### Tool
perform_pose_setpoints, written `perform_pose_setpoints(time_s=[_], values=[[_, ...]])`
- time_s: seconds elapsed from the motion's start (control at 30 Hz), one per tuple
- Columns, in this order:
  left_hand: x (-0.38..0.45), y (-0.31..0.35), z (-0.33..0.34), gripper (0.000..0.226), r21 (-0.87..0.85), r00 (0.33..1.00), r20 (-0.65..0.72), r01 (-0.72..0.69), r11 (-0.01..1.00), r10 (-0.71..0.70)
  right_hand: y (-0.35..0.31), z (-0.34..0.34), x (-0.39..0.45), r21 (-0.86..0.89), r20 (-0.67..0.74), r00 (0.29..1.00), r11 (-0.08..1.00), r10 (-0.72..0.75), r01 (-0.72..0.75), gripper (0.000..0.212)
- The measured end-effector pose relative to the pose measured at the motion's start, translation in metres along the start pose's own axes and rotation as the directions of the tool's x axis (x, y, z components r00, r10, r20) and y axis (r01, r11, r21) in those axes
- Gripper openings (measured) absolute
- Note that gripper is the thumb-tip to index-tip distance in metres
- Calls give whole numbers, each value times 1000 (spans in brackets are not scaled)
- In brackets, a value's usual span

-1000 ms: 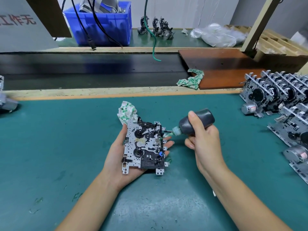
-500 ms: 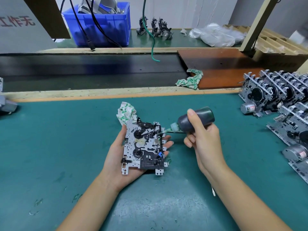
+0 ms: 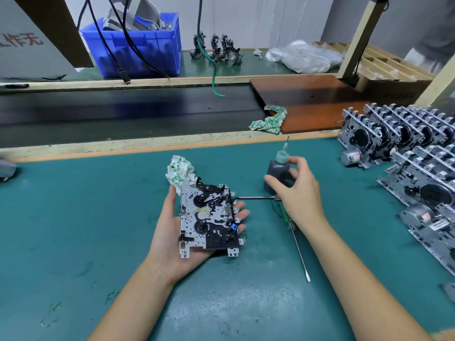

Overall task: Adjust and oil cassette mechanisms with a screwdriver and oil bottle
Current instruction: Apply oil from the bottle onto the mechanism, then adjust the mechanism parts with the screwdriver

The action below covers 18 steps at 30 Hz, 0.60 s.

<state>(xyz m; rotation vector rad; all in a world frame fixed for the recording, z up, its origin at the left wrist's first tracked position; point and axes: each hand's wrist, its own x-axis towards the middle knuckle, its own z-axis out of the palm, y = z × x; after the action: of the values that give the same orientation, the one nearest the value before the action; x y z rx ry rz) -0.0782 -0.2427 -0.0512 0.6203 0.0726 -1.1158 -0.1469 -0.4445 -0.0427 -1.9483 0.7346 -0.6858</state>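
Note:
A cassette mechanism (image 3: 206, 217), a perforated metal plate with black parts, lies flat in the palm of my left hand (image 3: 172, 232), whose fingers curl up at its right edge. The dark oil bottle (image 3: 277, 173) stands upright on the green mat with its pale nozzle pointing up. My right hand (image 3: 298, 190) hovers around it, fingers loosely spread, thumb in front of the bottle's lower body. A green-handled screwdriver (image 3: 299, 249) lies on the mat under my right wrist. A second metal shaft (image 3: 256, 197) lies level between the mechanism and my right hand.
Rows of cassette mechanisms (image 3: 403, 153) with motors stand stacked at the right. A crumpled patterned cloth (image 3: 181, 172) lies behind the held mechanism, another cloth (image 3: 269, 120) on the black conveyor belt (image 3: 123, 112). A blue bin (image 3: 138, 50) sits at the back.
My right hand has lifted the bottle's nozzle off the mechanism, swung the bottle upright and set it on the mat to the right. Its grip has loosened. The left hand has stayed put.

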Motion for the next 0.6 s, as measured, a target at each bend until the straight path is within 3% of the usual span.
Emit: perform_pose_setpoints(time_s=[0.13, 0.23, 0.3, 0.37, 0.47, 0.53, 0.6], values=[[1, 1, 3, 89, -14, 1000, -20, 4, 1000, -4, 3, -2, 3, -70, 37, 999, 997, -10, 12, 46], [2, 2, 6, 85, -9, 999, -44, -4, 1000, 4, -10, -19, -2, 2, -224, 960, 985, -166, 171, 41], [2, 2, 8, 81, 8, 999, -48, -6, 1000, 6, -18, -36, -8, -38, -263, 917, 952, -302, 302, 24], [2, 2, 8, 81, 8, 998, -56, -5, 1000, 5, -21, -50, -16, -132, -19, 917, 910, -398, 393, 25], [2, 2, 7, 83, 2, 998, -55, 1, 1000, -1, -15, -61, -30, -375, 477, 781, 711, -402, 595, 42], [3, 2, 6, 83, 12, 998, -57, -7, 1000, 8, -9, -64, -34, -451, 651, 689, 569, -316, 688, 43], [3, 2, 6, 83, 22, 998, -61, -11, 1000, 12, -6, -66, -35, -473, 717, 635, 469, -287, 746, 30]])
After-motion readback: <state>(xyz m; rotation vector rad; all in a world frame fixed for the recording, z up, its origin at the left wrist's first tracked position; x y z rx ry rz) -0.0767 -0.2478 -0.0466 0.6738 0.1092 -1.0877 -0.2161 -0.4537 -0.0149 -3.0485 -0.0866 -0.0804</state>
